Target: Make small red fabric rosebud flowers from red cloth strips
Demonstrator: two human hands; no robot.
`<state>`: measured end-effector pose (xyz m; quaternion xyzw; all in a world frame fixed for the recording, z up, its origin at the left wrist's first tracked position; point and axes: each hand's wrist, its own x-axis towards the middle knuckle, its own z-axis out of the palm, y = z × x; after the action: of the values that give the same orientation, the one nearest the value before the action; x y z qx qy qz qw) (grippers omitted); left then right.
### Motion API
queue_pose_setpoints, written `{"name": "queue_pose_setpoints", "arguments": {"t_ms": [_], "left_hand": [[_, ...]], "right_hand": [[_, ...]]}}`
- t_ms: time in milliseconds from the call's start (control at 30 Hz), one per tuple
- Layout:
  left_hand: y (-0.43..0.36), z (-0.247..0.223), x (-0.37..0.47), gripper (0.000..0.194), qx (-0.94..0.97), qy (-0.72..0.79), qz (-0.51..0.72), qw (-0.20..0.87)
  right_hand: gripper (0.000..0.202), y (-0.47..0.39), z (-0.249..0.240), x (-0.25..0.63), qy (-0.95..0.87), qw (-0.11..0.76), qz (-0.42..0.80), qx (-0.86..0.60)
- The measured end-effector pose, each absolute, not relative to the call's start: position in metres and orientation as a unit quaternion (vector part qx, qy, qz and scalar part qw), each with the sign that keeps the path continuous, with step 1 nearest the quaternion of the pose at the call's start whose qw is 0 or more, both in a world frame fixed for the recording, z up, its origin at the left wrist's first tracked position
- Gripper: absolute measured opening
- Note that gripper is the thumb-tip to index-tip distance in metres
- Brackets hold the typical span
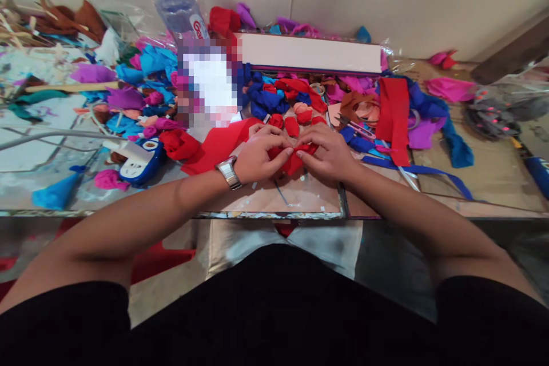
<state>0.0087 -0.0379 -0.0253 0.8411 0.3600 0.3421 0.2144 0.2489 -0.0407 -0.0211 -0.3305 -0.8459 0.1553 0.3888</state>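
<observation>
**Red piece [294,164] looking unfinished**

The left hand [263,152] and right hand [325,150] are pinching its folds over the table [261,200], near centre. Red bundles [292,126] are lying just beyond, seemingly done; a red strip [219,144] at left is apparently waiting.

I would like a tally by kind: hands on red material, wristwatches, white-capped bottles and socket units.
Hands on red material: 2 (left hand, right hand)
Wristwatch: 1
White-capped bottle: 1
Socket unit: 1
Total: 5
</observation>
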Motion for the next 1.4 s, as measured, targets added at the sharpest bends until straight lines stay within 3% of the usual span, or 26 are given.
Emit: {"name": "queue_pose_setpoints", "arguments": {"t_ms": [433, 967, 1167, 1400], "left_hand": [[-0.037, -0.026, 0.008, 0.032, 0.860, 0.340, 0.335, 0.184], [-0.035, -0.028, 0.006, 0.031, 0.859, 0.336, 0.340, 0.185], [-0.034, -0.027, 0.006, 0.032, 0.843, 0.360, 0.345, 0.203], [-0.033, -0.028, 0.005, 0.032, 0.841, 0.348, 0.346, 0.228]], "right_hand": [[0.023, -0.043, -0.020, 0.246, -0.811, 0.378, 0.258, -0.364], [0.035, -0.038, -0.018, 0.252, -0.833, 0.368, 0.222, -0.349], [0.048, -0.034, -0.017, 0.259, -0.809, 0.371, 0.281, -0.360], [0.043, -0.036, -0.016, 0.257, -0.789, 0.379, 0.311, -0.371]]}}
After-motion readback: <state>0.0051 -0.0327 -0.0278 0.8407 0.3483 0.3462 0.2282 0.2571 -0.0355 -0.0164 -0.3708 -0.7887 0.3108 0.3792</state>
